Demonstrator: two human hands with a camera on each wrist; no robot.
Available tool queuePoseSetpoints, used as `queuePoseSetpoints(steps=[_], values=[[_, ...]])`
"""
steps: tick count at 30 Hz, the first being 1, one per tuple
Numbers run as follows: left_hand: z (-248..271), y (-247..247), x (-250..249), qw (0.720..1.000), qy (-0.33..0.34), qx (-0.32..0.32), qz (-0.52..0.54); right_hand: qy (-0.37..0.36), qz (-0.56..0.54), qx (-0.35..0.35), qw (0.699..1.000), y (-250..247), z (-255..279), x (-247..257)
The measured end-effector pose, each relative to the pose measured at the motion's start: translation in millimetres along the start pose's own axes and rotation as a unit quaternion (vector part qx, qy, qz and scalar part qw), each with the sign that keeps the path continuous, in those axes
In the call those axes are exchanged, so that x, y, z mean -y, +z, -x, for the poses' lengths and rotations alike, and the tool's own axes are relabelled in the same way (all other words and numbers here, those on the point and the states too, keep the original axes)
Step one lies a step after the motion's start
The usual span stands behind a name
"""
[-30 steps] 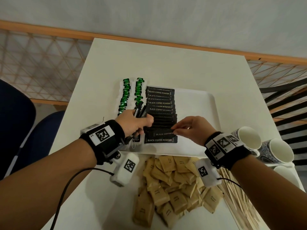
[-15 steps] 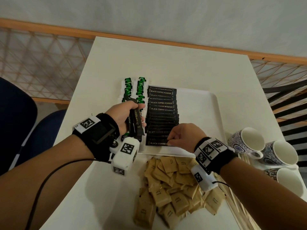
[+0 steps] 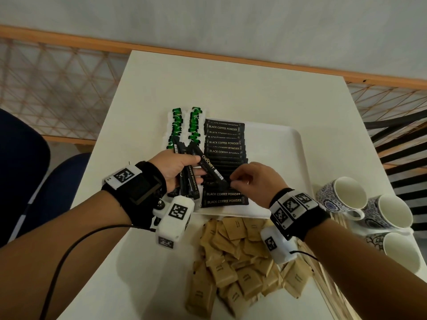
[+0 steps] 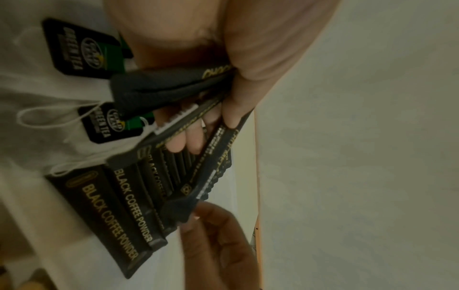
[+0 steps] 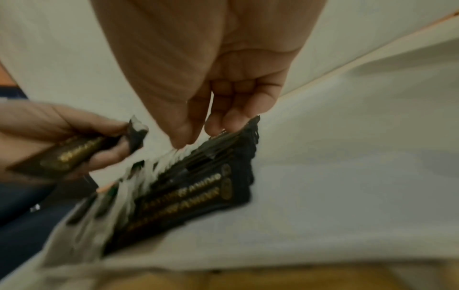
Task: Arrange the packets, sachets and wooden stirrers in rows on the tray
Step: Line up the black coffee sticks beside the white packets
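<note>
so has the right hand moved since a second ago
Yes. The right hand sat over the nearest black coffee powder sachets; it has lifted farther up the white tray toward the left hand's bundle.

"BLACK COFFEE POWDER" stands in gold capitals on the black sachets (image 3: 223, 200) laid in an overlapping row on the white tray (image 3: 277, 144), and can be read on the nearest and on several farther ones. "CHOCMET" runs in gold along the slanted black sachet (image 3: 210, 170) held up over that row, with a white barcode below the word. In the left wrist view, "GREEN TEA" is printed on the black and green tea bag tags (image 4: 79, 49). The brown packets (image 3: 240, 257) on the near worktop carry marks too small to read.
</note>
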State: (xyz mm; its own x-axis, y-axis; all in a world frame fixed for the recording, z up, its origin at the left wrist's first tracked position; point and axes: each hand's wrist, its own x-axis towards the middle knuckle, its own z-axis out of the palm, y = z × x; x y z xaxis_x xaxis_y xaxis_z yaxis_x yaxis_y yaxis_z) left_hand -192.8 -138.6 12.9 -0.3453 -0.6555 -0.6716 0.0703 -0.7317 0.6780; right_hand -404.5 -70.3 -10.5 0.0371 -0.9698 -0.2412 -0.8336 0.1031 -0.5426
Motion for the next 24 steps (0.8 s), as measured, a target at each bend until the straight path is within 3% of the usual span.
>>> queuePoseSetpoints(steps=[3, 6, 9, 13, 17, 24], values=[[1.4, 5.2, 2.3, 1.0, 0.001, 0.018, -0.014, 0.029, -0.189, -0.015, 0.981, -2.6, -0.2, 10.3], [7.1, 11.9, 4.0, 0.997, 0.01, 0.076, -0.023, 0.094, -0.35, 0.084, 0.928, -5.8, -0.7, 25.9], [9.9, 16.4, 4.4, 0.996, 0.026, 0.09, -0.008, 0.121, -0.394, 0.142, 0.9, -9.8, -0.3, 31.3], [13.6, 14.4, 1.1, 0.999, 0.0, 0.024, -0.032, 0.081, -0.36, 0.053, 0.928, -15.6, -0.7, 19.1], [12.0, 7.9, -0.4, 0.999, -0.016, 0.018, -0.042, 0.044, -0.297, -0.023, 0.954, -13.6, -3.0, 10.3], [6.2, 5.3, 0.4, 0.989, 0.046, -0.012, -0.14, 0.062, -0.324, 0.025, 0.944, -19.7, -1.9, 11.2]])
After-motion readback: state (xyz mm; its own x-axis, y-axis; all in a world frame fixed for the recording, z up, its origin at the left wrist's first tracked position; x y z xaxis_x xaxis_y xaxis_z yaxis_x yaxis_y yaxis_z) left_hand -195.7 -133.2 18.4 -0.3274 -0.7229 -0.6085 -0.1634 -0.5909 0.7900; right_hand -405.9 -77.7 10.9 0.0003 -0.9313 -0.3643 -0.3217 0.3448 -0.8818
